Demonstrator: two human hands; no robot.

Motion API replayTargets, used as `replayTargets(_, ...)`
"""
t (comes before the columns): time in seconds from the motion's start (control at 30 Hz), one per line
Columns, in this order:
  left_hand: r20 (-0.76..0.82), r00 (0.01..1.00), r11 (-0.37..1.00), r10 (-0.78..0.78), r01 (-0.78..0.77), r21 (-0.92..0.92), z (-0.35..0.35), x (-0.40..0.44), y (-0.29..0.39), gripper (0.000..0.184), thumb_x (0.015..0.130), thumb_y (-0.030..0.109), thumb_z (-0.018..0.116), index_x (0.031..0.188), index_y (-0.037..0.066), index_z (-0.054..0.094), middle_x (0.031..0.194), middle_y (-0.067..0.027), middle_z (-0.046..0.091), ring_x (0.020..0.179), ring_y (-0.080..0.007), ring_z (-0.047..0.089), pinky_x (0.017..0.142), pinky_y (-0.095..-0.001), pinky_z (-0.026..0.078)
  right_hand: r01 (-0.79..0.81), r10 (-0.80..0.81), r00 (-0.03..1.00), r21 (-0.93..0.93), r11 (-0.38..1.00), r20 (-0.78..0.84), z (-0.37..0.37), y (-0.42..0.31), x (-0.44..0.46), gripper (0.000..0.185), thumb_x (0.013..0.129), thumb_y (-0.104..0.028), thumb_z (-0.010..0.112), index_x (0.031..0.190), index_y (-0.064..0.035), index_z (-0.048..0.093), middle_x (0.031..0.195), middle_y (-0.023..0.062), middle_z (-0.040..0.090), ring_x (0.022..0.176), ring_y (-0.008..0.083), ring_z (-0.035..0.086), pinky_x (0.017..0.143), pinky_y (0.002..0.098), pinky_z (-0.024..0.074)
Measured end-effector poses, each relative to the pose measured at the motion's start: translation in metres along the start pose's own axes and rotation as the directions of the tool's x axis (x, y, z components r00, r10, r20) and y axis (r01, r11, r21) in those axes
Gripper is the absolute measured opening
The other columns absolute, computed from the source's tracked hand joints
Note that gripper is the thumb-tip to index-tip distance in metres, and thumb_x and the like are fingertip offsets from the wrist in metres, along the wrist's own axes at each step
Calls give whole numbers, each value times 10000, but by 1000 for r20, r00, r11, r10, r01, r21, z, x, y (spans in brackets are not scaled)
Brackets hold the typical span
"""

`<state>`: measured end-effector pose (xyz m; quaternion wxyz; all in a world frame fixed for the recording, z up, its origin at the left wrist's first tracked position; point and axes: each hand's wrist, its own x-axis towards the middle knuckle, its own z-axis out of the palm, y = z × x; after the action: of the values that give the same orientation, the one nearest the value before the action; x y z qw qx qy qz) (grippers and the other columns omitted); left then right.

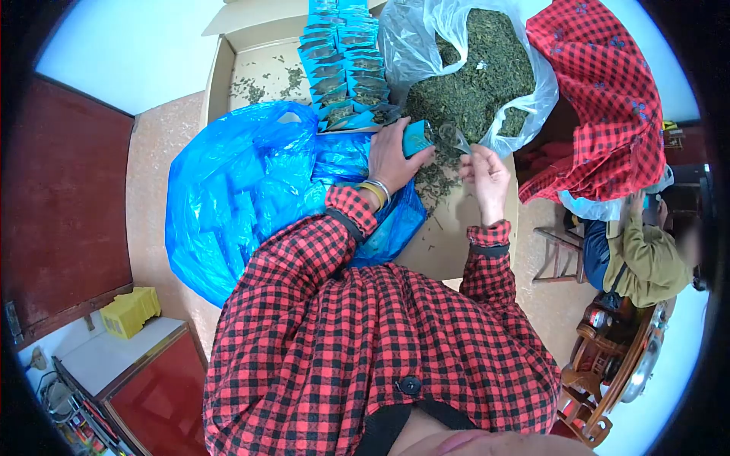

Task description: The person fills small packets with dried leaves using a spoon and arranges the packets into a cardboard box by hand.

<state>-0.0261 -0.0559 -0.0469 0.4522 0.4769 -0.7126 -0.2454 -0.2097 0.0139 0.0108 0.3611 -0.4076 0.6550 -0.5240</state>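
Note:
My left hand (391,156) is closed around a small blue packet (415,138), whose top faces right. Pinched in the fingers of my right hand (485,176) is the handle of a small clear scoop (450,135), its bowl beside the packet's mouth. Dried green leaves (487,64), which look like tea, fill a clear plastic bag (414,38) just beyond my hands. Two rows of filled blue packets (353,68) stand upright past my left hand. Nearer my left arm lies a large blue plastic bag (236,194) with packets showing through it.
A cardboard box (266,57) holds the packets and scattered leaf bits. Red checked cloth (601,91) hangs at the right. A person in an olive jacket (650,254) sits further right, near a wooden stool (559,254). A yellow stack (131,311) rests on a cabinet at the lower left.

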Motion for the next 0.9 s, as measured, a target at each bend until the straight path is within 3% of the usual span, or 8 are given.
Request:
replayTargets(0.13,5,1000,1000,-8,8,3,-3,0,2,701,762,401,773,1287,29,494,1145,-208,614,1075,-368,574,934,-445,418,276,-294,956,-289,917,-21,23,-17,-14,212,971,-134,564,1123,-19,657,908,85,726,710,146,681,617,255,521)
replayTargets(0.17,11,1000,1000,-7,7,3,-3,0,2,699,762,396,773,1288,30,494,1146,-208,614,1075,-368,575,934,-446,419,279,-296,955,-289,916,-17,27,-21,-17,212,971,-134,564,1123,-19,657,908,85,726,710,146,681,617,255,521)
replayTargets(0.27,23,1000,1000,-8,8,1,-4,0,1,694,762,387,773,1290,32,494,1148,-208,613,1074,-369,576,933,-449,422,546,-563,794,-675,496,229,35,-31,-23,205,913,-64,581,1101,-28,654,930,142,716,788,282,704,679,364,557)
replayTargets(0.4,6,1000,1000,12,-12,5,1,-2,-1,690,763,381,771,1293,35,495,1151,-204,614,1076,-371,576,935,-450,424,664,-594,720,-605,440,359,45,-36,-15,230,867,-35,597,1088,-43,664,984,155,699,886,339,673,749,407,545)
replayTargets(0.53,-15,1000,1000,-20,20,-1,0,0,-3,687,763,375,770,1292,33,496,1156,-199,615,1081,-370,576,938,-457,422,693,-562,704,-595,408,434,48,-42,-5,237,856,-26,596,1080,-54,667,1004,148,698,922,327,669,769,409,537)
replayTargets(0.7,-10,1000,1000,-8,8,-2,-1,-1,-2,685,766,368,766,1294,27,494,1162,-197,614,1086,-367,576,946,-459,418,666,-599,710,-628,403,370,34,-50,-9,228,882,-41,584,1097,-48,661,977,151,698,891,325,673,758,398,537)
replayTargets(0.83,0,1000,1000,3,-3,-9,-2,-1,0,683,770,360,763,1298,23,490,1166,-199,610,1090,-365,573,950,-458,415,614,-631,743,-604,508,225,27,-30,-11,252,900,-37,574,1140,-38,651,962,145,703,868,320,677,762,372,541)
replayTargets(0.9,-13,1000,1000,15,-16,-21,-3,-1,0,685,771,351,764,1303,22,484,1165,-201,607,1091,-364,570,949,-456,414,368,-408,913,-453,812,11,24,-6,-9,263,918,-59,587,1173,-26,640,1024,149,701,906,293,683,771,358,535)
